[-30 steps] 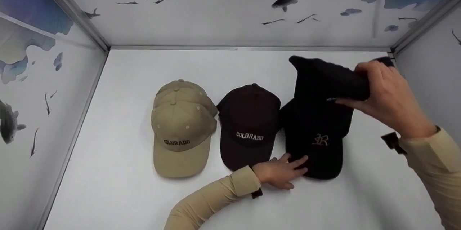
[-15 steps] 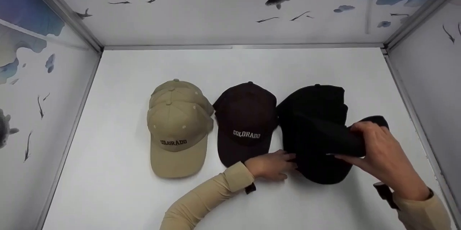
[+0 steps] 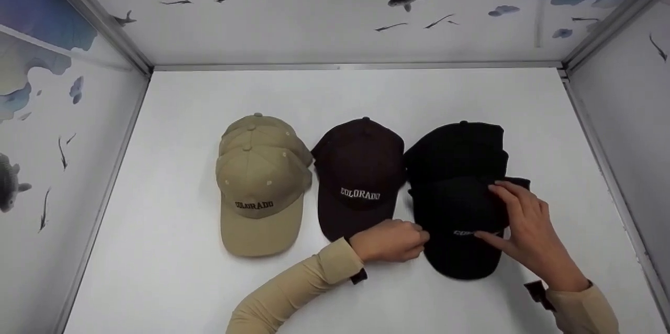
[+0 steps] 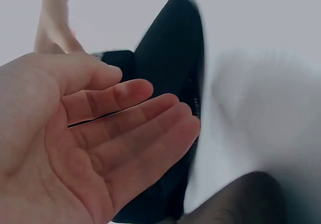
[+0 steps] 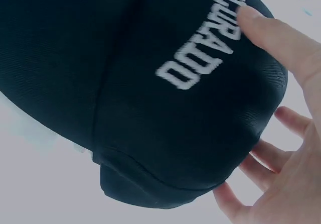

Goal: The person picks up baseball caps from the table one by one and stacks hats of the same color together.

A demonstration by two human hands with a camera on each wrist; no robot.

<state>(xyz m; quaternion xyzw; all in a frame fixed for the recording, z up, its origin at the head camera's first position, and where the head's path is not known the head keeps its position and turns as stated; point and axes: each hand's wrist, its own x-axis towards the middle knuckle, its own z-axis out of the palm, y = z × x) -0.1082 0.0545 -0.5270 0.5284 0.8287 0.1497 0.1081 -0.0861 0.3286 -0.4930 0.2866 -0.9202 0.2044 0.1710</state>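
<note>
A black baseball cap (image 3: 450,203) with white COLORADO lettering lies atop other black caps (image 3: 460,145) in the right-hand group, overlapping them toward the front. Spread around its crown, my right hand (image 3: 534,234) has the thumb by the lettering. In the right wrist view, the fingertips of that hand (image 5: 281,148) lie along the edge of the crown. My left hand (image 3: 392,241) is beside the left edge of the black brim; in the left wrist view its fingers (image 4: 145,148) are extended in front of the dark cap, and contact cannot be made out.
A dark maroon COLORADO cap (image 3: 361,161) lies in the middle, close to the black ones. Several overlapping khaki caps (image 3: 261,187) form the left group. The white tabletop (image 3: 157,219) is bounded by printed panels (image 3: 314,25) at the back and sides.
The right hand has brought the black COLORADO cap forward and down onto the gold-lettered black cap, and its grip has loosened. The left hand has drawn its spread fingers together.
</note>
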